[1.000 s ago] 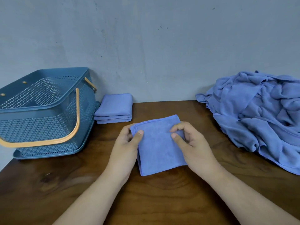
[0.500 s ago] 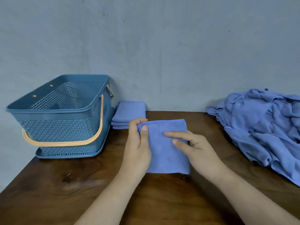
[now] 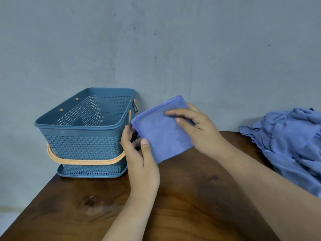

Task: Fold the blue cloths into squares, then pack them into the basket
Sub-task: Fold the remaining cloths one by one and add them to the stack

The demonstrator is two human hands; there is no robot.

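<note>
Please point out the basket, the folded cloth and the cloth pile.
basket [image 3: 83,146]: head view, front wall.
folded cloth [image 3: 161,134]: head view, middle face.
cloth pile [image 3: 291,145]: head view, middle folds.

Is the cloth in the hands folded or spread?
Folded: the cloth shows a compact square with stacked layered edges along its upper left side.

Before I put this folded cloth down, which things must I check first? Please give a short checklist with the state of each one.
1. The folded cloth is a neat square, edges together: ok.
2. Grip: the left hand pinches the near left edge, the right hand holds the far right side: ok.
3. The cloth is lifted off the table: ok.
4. The basket has a free opening, and its handle hangs down at the front: ok.
5. The space behind the held cloth, beside the basket: hidden, cannot tell.
6. The pile of unfolded cloths lies apart at the right: ok.
</note>
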